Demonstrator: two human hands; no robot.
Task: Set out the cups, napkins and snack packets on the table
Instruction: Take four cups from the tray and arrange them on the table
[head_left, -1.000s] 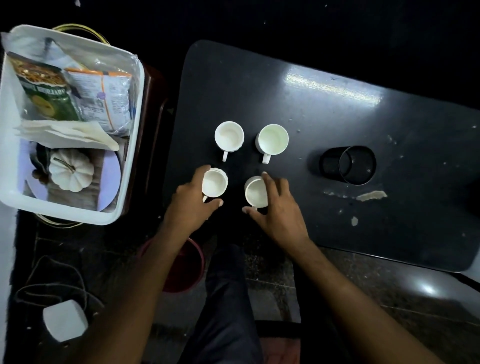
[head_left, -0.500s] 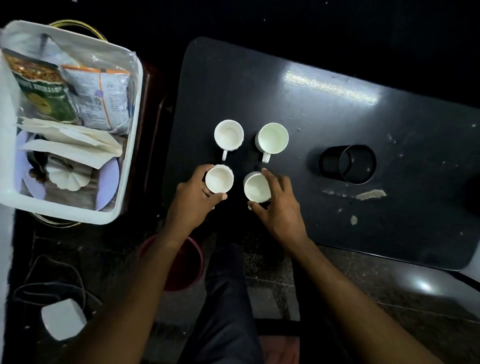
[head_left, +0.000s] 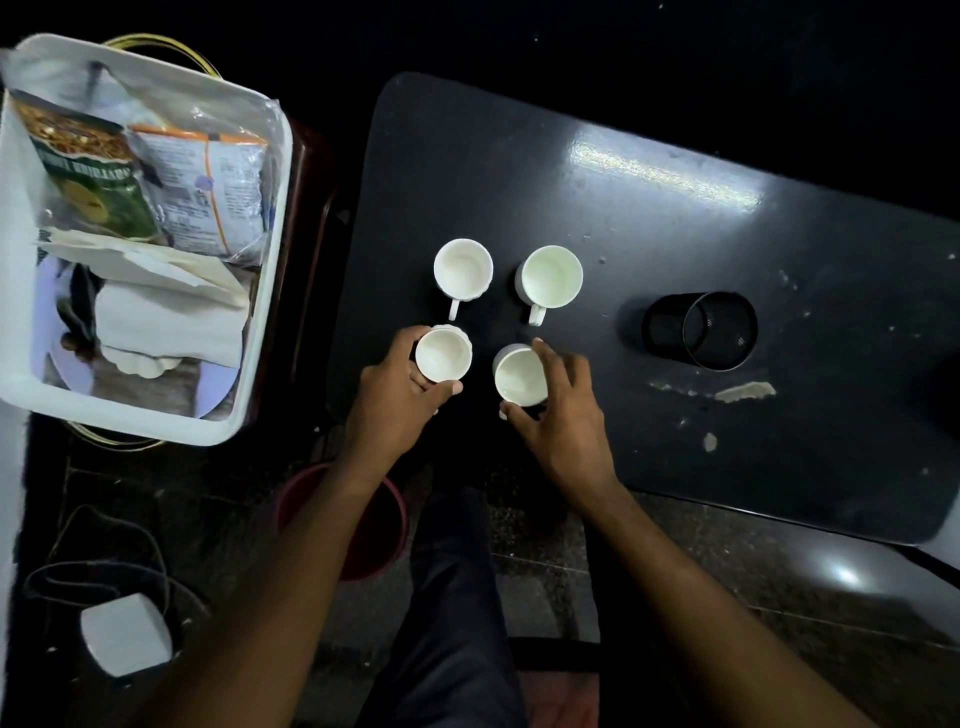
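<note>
Several white cups stand in a square on the black table (head_left: 675, 249). The far left cup (head_left: 462, 270) and far right cup (head_left: 550, 276) stand free, handles toward me. My left hand (head_left: 400, 400) grips the near left cup (head_left: 443, 353). My right hand (head_left: 563, 415) holds the near right cup (head_left: 519, 376), which leans a little. To the left, a white tub (head_left: 260, 312) holds a green snack packet (head_left: 88, 171), a clear and orange snack packet (head_left: 208, 187) and white napkins (head_left: 161, 291).
A black mesh pen holder (head_left: 706, 332) lies on its side on the table, right of the cups. A torn paper scrap (head_left: 743, 391) is stuck near it. A red bucket (head_left: 379, 519) and a white adapter with cable (head_left: 124, 634) sit on the floor below.
Both near cups have shifted slightly away from me in my hands. The napkins in the tub have slid over the white pumpkin-shaped object, now mostly covered.
</note>
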